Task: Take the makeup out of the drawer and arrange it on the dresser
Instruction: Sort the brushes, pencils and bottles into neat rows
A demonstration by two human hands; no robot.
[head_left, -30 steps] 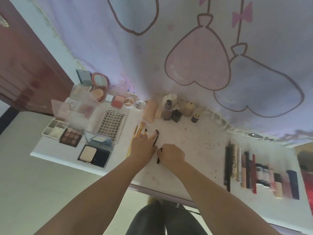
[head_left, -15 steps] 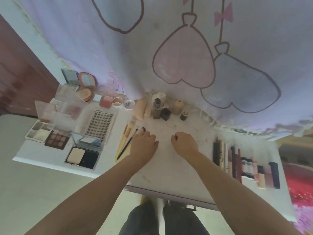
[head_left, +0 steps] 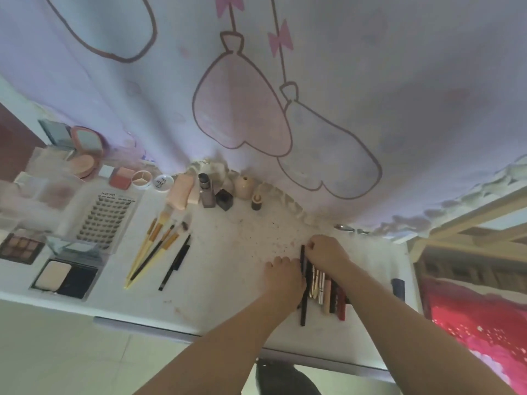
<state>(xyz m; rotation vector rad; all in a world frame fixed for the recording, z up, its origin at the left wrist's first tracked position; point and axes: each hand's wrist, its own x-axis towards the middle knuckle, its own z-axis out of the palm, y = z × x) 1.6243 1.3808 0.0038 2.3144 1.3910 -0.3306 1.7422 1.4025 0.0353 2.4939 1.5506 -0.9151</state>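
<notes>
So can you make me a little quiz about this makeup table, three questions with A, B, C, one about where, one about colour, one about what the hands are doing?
1. Where do the brushes lie?
A. left of the hands
B. right of the hands
C. on the floor

2. What colour is the long pencil by the left hand?
A. white
B. black
C. green

3. What are the hands doing?
A. hanging off the dresser
B. lifting the lash box
C. both at the row of sticks

Answers: 1 A, the brushes fan out beside the lash box, far left of both hands. 2 B, the pencil is dark all along. 3 C, the left hand and the right hand sit at the row's top end, fingers curled at the sticks.
</notes>
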